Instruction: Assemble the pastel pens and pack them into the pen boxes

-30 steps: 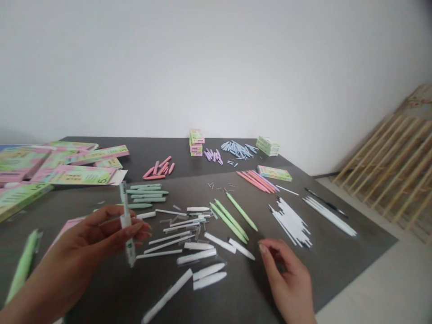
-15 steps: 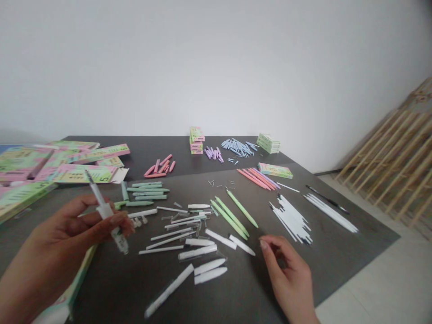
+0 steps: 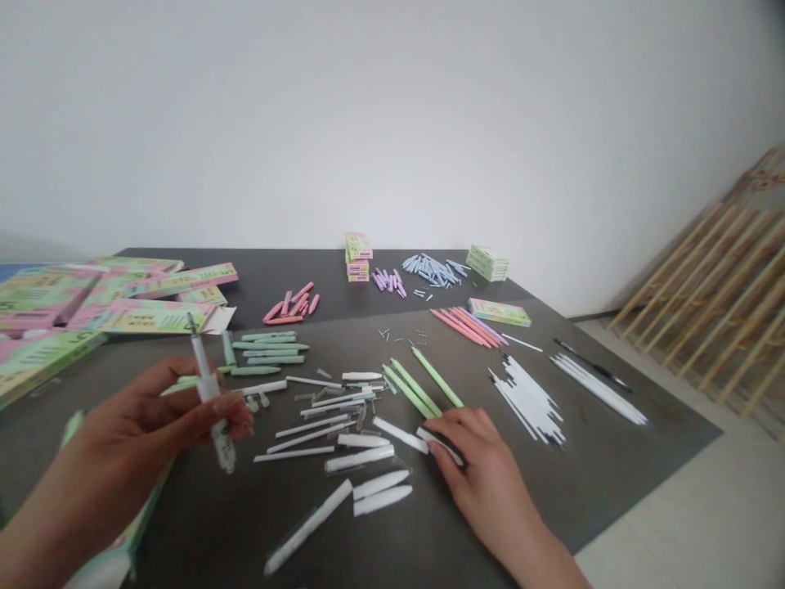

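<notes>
In my left hand [image 3: 147, 425], thumb and fingers pinch a partly assembled white pen [image 3: 208, 386], held nearly upright above the table with a thin refill tip sticking out at the top. My right hand [image 3: 482, 470] is down on the table, its thumb and fingers closed about a tapered white pen barrel [image 3: 425, 433], which they partly cover. Just beyond it lie light green pens [image 3: 412, 388]. Between the hands are several white pen barrels [image 3: 361, 458], thin white tubes [image 3: 310, 427] and small clear parts [image 3: 361, 419].
Dark green barrels [image 3: 273, 358] and coral barrels [image 3: 295, 308] lie beyond my left hand. Flat cartons [image 3: 156, 315] cover the left side. To the right are refills [image 3: 531, 397], white pens [image 3: 598, 388] and a black pen [image 3: 592, 364]. Purple pieces [image 3: 388, 281] and blue pieces [image 3: 432, 268] lie farther back.
My right hand has moved left and forward onto the white barrel and closed on it. My left hand has shifted slightly right, turning the pen more upright.
</notes>
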Demonstrator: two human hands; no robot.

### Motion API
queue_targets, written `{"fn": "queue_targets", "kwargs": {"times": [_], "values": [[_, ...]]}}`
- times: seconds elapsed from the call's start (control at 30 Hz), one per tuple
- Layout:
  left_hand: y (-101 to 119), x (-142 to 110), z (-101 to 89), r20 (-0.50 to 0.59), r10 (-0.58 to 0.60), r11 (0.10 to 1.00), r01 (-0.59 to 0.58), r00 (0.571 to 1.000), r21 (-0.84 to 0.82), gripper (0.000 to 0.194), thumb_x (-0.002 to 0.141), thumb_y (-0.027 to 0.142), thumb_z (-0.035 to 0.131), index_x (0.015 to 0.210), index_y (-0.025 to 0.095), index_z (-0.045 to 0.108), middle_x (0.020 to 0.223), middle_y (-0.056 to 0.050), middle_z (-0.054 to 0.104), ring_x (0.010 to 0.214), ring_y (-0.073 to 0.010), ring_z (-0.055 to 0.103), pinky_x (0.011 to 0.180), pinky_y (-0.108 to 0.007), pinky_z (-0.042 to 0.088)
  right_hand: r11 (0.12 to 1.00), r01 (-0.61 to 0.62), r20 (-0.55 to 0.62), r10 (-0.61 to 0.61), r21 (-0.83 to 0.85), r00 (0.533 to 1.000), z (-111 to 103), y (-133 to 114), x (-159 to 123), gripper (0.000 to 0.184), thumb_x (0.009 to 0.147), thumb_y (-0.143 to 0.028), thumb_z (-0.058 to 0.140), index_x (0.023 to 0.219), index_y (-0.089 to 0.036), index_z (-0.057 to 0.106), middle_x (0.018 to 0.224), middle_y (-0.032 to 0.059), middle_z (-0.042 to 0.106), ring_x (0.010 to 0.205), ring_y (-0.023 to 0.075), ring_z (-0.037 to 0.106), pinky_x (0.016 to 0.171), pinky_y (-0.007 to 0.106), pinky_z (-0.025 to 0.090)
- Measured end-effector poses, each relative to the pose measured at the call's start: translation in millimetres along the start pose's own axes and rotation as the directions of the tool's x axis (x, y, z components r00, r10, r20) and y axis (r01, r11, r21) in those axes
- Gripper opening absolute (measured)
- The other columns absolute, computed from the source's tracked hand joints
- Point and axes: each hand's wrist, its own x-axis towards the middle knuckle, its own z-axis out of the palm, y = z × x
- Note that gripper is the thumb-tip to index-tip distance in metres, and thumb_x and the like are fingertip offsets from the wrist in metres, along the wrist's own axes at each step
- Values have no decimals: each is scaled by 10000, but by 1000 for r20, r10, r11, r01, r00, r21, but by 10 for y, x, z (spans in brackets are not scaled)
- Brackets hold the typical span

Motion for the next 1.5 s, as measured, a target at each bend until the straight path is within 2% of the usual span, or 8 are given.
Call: {"fn": "queue_targets", "kwargs": {"times": [0.13,0.37,0.53,0.63,0.8,1.2,1.33,1.5], "values": [[-15,-45,33,247,12,996,-34,969,85,305,727,393,763,898,223,576,668,26,746,625,-166,689,651,-228,534,989,12,235,24,-149,972,28,-181,328,217,807,-114,634,992,-189,717,938,87,651,938,261,573,836,363,481],[-46,-65,87,350,46,998,-54,936,13,326,708,440,768,877,225,589,676,-28,750,624,-186,689,628,-250,526,966,79,374,19,-245,927,214,-269,593,81,799,-181,630,811,-145,701,849,100,674,895,252,586,786,323,431],[13,-102,118,371,3,998,22,929,-63,322,718,430,760,861,226,556,697,-31,738,629,-191,674,600,-278,541,992,-117,369,93,42,925,143,-324,719,160,822,-246,580,702,-173,658,649,16,620,626,156,543,573,254,356],[24,-102,114,365,-3,997,33,931,-76,326,722,417,760,876,224,548,705,-30,736,634,-190,672,598,-283,544,899,-280,403,131,336,906,93,-319,819,162,828,-269,559,705,-172,604,562,-35,546,496,106,449,496,226,304],[50,-98,97,329,8,997,19,944,-79,331,706,410,773,866,213,561,679,-27,728,610,-173,656,577,-261,535,828,-305,381,122,470,917,101,-234,811,121,755,-181,614,875,-168,604,596,-48,578,528,105,475,544,216,353],[145,-85,57,235,13,996,9,972,-91,395,623,432,821,827,204,571,647,-27,728,570,-171,653,547,-250,535,983,-181,252,179,-16,951,203,-175,100,300,868,-212,561,1166,-228,589,809,32,682,702,212,643,656,312,470],[140,-29,-33,155,33,997,-22,987,-74,442,595,466,836,843,215,569,637,-13,725,561,-175,657,518,-237,530,993,-77,137,90,-95,986,275,-118,-53,194,897,-203,532,1069,-210,622,984,84,687,839,242,663,752,353,514],[91,38,-96,117,65,995,-56,991,-79,452,583,452,848,846,233,553,616,2,717,552,-184,665,522,-239,539,991,101,-76,-108,-92,991,270,-70,-163,168,938,-204,473,1039,-194,607,910,77,677,845,226,658,749,334,534]]}}
